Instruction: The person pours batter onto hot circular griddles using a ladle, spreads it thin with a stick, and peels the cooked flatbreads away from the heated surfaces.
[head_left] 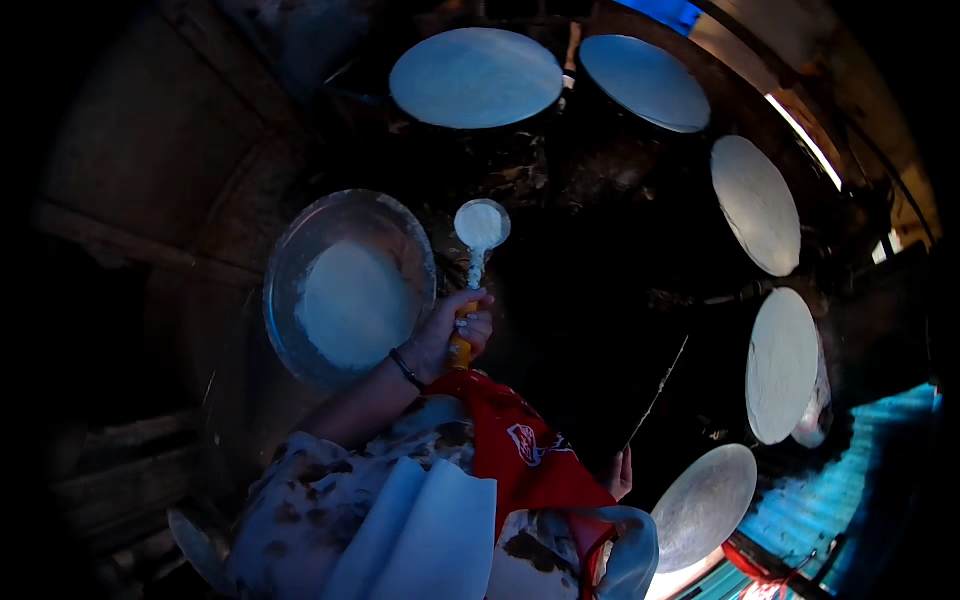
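Note:
My left hand [455, 335], a dark bracelet on its wrist, is closed around the yellow handle of a ladle [482, 225]. White batter fills the ladle's round bowl and coats its shaft. Just left of it stands a wide metal basin [408, 230] holding more white batter [352, 300]. Lower right, my right hand [622, 474] shows only in part beside the red apron [520, 440]. Its fingers close on a thin, pale stick [660, 388] that points up and to the right. The ladle hangs beside the basin's right rim, apart from the pans.
Round flat pans arc from the top, one pan [476, 78] and another pan [645, 83], down the right past a third pan [756, 205] and a fourth [782, 366]. A greyer pan [705, 508] sits near my right hand. Blue corrugated sheeting [850, 480] stands at right.

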